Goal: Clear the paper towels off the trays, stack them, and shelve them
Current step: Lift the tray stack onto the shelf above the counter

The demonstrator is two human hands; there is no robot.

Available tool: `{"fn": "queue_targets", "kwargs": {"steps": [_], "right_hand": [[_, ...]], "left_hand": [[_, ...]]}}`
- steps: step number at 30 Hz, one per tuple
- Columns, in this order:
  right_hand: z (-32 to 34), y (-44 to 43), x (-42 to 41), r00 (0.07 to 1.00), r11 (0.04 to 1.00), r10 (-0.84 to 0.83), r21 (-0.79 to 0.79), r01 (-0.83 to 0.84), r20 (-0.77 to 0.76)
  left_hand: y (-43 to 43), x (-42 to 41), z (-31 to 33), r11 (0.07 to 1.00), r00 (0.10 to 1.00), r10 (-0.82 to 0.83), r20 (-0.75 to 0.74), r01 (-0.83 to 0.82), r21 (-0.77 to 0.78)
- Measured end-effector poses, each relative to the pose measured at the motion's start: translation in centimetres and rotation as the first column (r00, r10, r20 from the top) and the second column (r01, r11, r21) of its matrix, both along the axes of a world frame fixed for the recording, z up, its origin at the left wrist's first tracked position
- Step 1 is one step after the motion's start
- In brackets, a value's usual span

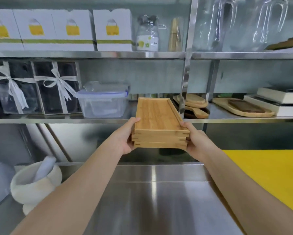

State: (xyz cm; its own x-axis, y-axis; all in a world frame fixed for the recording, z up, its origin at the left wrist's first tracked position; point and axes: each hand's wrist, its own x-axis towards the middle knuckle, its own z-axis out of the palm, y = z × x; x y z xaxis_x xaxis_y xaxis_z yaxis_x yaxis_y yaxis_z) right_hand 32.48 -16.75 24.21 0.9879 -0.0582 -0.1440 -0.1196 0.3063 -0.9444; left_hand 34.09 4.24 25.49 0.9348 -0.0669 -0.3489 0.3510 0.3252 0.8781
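Note:
A stack of three light wooden trays is held up at the level of the middle steel shelf, its far end reaching over the shelf edge. My left hand grips the stack's near left corner. My right hand grips its near right corner. The top tray is bare inside; no paper towels are in view.
A clear plastic lidded box stands on the shelf left of the trays, a steel upright post and wooden boards right of them. Below lies the steel counter with a white mortar and pestle and a yellow board.

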Motion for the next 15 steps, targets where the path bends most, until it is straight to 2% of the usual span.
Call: {"fn": "queue_targets", "kwargs": {"steps": [4, 10, 12, 15], "right_hand": [[-1.0, -0.3, 5.7, 1.0, 1.0, -0.003, 0.015, 0.004, -0.027], [-3.1, 0.2, 12.3, 1.0, 1.0, -0.01, -0.002, 0.01, -0.004], [-3.3, 0.4, 13.7, 0.999, 1.0, -0.014, -0.01, 0.015, 0.033], [-3.6, 0.7, 14.9, 0.995, 0.998, -0.004, -0.063, 0.01, 0.104]], "left_hand": [[-0.5, 5.6, -1.1, 1.0, 0.999, 0.025, -0.025, -0.025, 0.01], [-0.3, 11.3, -3.0, 0.999, 0.999, 0.04, 0.017, -0.04, 0.004], [-0.2, 12.6, -3.2, 0.998, 0.994, 0.059, 0.089, -0.06, 0.003], [-0.5, 13.7, -4.0, 0.984, 0.962, 0.091, 0.258, -0.127, 0.127]]}}
